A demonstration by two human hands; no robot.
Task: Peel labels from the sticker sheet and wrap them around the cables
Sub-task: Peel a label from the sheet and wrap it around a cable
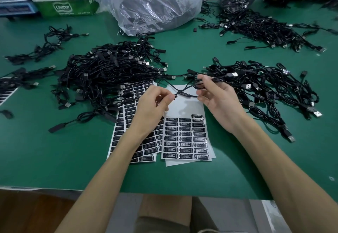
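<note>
Above the green table (54, 150), left hand (153, 104) and right hand (217, 95) pinch cable (184, 94) between fingers (170, 97).

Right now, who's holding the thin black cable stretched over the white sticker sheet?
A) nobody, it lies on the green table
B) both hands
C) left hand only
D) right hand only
B: the left hand pinches the thin black cable and the right hand grips it further along, above the white sticker sheet.
</note>
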